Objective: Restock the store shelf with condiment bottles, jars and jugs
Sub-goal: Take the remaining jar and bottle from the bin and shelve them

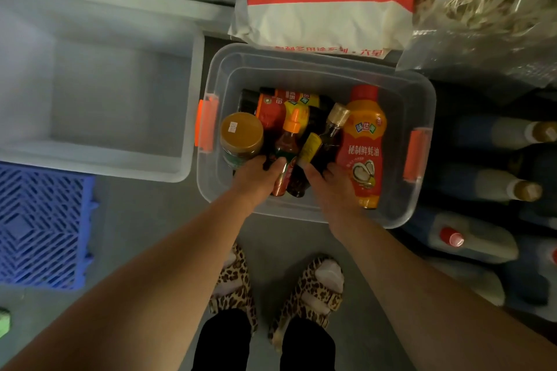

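both hands reach down into the clear bin on the floor. the left hand curls its fingers round the orange-capped bottle, beside the gold-lidded jar. the right hand grips the dark bottle low down, just beside the oyster sauce bottle, fingers partly hidden

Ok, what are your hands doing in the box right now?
Left hand grips orange-capped bottle. Right hand on dark bottle. Both inside clear bin. Nothing blocking.
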Motion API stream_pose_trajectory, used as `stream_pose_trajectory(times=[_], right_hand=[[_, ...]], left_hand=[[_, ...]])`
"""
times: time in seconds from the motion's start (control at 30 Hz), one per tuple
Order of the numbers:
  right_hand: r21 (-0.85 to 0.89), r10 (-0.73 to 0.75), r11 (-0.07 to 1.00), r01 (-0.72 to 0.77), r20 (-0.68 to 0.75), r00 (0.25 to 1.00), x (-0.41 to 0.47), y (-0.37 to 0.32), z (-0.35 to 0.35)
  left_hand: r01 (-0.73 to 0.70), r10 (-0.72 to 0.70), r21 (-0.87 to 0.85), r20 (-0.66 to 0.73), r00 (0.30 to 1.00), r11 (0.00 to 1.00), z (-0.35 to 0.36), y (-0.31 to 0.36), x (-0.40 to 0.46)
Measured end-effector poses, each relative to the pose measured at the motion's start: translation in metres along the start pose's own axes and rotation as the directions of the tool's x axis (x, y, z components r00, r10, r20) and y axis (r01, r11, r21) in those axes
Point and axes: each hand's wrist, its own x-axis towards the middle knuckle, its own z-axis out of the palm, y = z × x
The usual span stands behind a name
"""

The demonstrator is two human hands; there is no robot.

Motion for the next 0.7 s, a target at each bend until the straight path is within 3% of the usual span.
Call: stream_pose_trajectory(times=[0.13, 0.2, 0.27, 0.33, 0.4, 0.5, 0.6, 0.7], right_hand=[[-0.036, -0.031, 0.999, 0.029, -0.054, 0.998, 0.000, 0.003, 0.010], [-0.073, -0.034, 0.997, 0.027, -0.109, 0.993, 0.002, 0.004, 0.014], [-0.077, -0.017, 0.997, 0.008, -0.120, 0.993, 0.003, 0.004, 0.017], [-0.076, 0.015, 0.997, -0.025, -0.130, 0.991, -0.001, -0.001, 0.019], [-0.101, 0.028, 0.994, -0.046, -0.174, 0.984, -0.005, -0.004, 0.022], [-0.111, 0.048, 0.990, -0.082, -0.277, 0.960, -0.002, -0.002, 0.029], [-0.065, 0.067, 0.994, -0.089, -0.286, 0.956, 0.002, -0.007, 0.032], [-0.064, 0.066, 0.994, -0.091, -0.315, 0.947, 0.006, -0.005, 0.032]], left_hand=[[-0.116, 0.120, 0.037, -0.117, 0.986, 0.993, 0.000, -0.005, -0.006], [-0.148, 0.150, 0.029, -0.268, 0.952, 0.989, 0.001, -0.004, -0.019], [-0.124, 0.085, -0.048, -0.490, 0.867, 0.991, -0.001, -0.004, -0.034], [-0.088, -0.041, -0.188, -0.590, 0.806, 0.978, -0.006, -0.002, -0.044], [-0.103, -0.051, -0.247, -0.545, 0.837, 0.963, -0.009, 0.000, -0.044], [-0.177, 0.053, -0.186, -0.530, 0.846, 0.967, -0.015, -0.003, -0.032], [-0.159, 0.068, -0.154, -0.476, 0.877, 0.975, -0.020, -0.012, -0.021], [-0.174, 0.155, -0.010, -0.401, 0.903, 0.985, -0.018, -0.019, -0.017]])
